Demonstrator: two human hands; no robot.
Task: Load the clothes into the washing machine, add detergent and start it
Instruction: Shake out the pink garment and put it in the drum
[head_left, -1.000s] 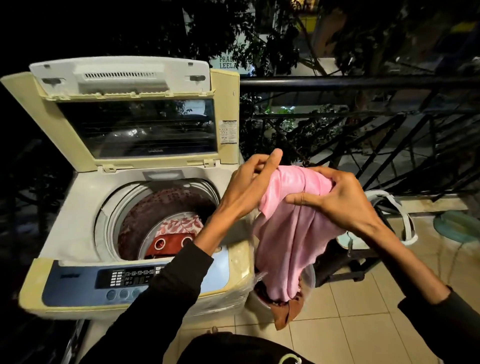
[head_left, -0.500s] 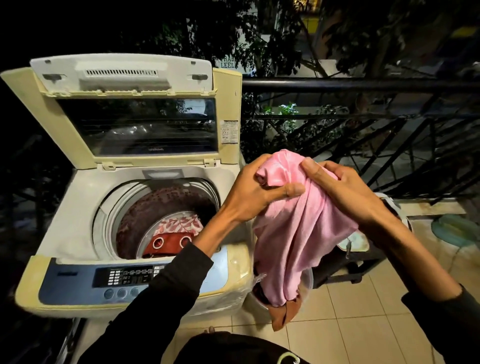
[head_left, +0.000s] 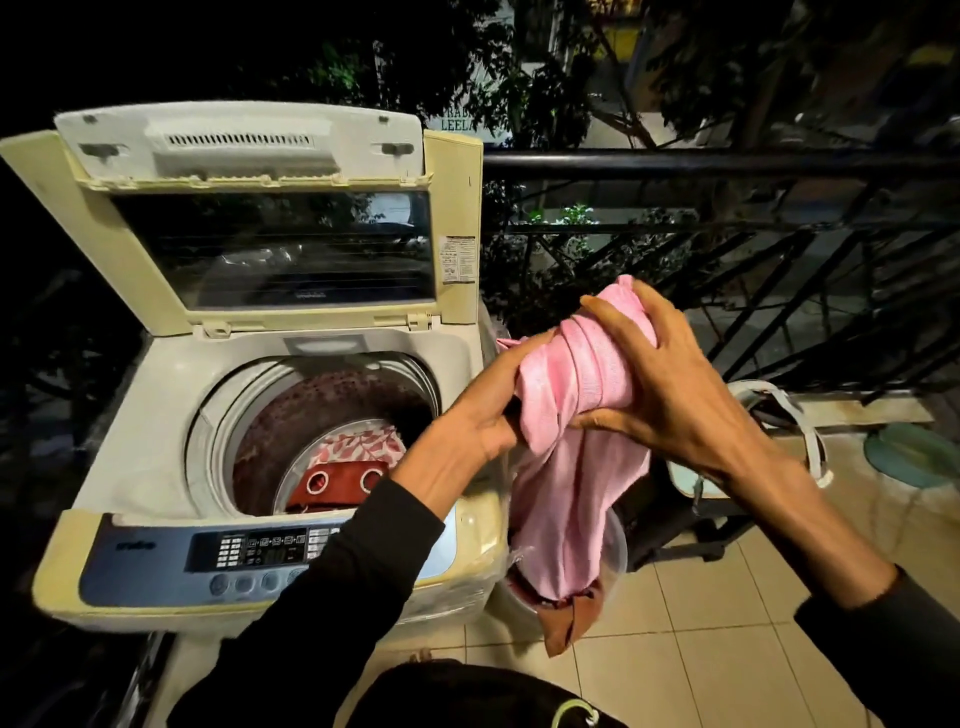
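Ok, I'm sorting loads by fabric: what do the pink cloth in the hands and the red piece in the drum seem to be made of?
The pink cloth looks like a thin, soft woven or fine-knit fabric, matte: it drapes limply and bunches in fine folds. The red piece looks heavier, curtain-like, with pale ring eyelets, perhaps metal or plastic. Exact fibres cannot be told.
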